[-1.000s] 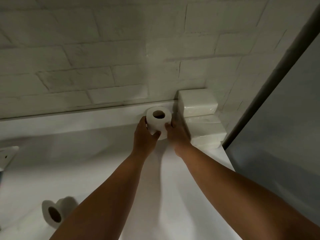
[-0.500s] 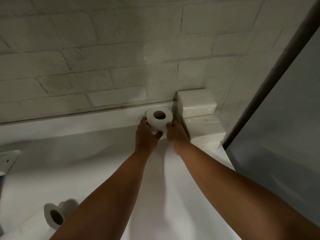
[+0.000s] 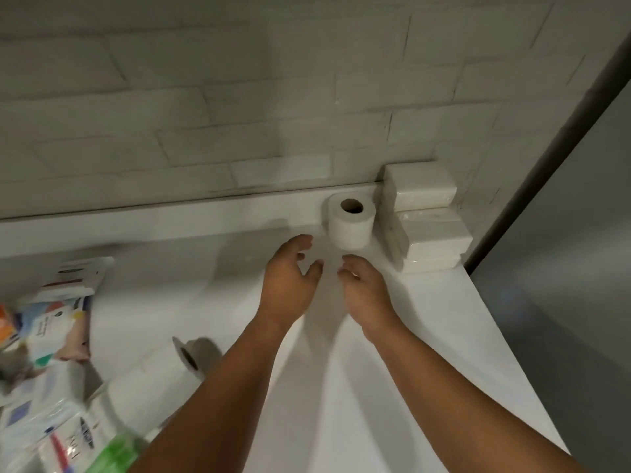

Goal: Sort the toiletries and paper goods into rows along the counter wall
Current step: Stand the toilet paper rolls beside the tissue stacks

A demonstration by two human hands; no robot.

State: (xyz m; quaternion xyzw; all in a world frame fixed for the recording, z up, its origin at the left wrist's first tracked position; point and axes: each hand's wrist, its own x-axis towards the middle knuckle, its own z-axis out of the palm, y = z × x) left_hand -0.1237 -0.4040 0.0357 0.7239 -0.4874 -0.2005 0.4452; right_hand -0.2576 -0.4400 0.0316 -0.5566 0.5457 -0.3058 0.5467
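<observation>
- Head view: counter runs along the brick wall. The row covers only the right corner so far.
- Unsorted pile of wrapped packets at the counter's left edge, well apart from that corner. I'd judge it's the bulk of what's left.
- Tissue packs stacked in the right corner against the wall: placed.
- Lying toilet roll on its side near the pile: not yet sorted.
- Upright toilet roll at the wall, just beside the tissue packs: placed.
- Left hand and right hand: both empty, fingers loosely spread, near the upright toilet roll, not touching it.
- Estimate: early stage.
</observation>
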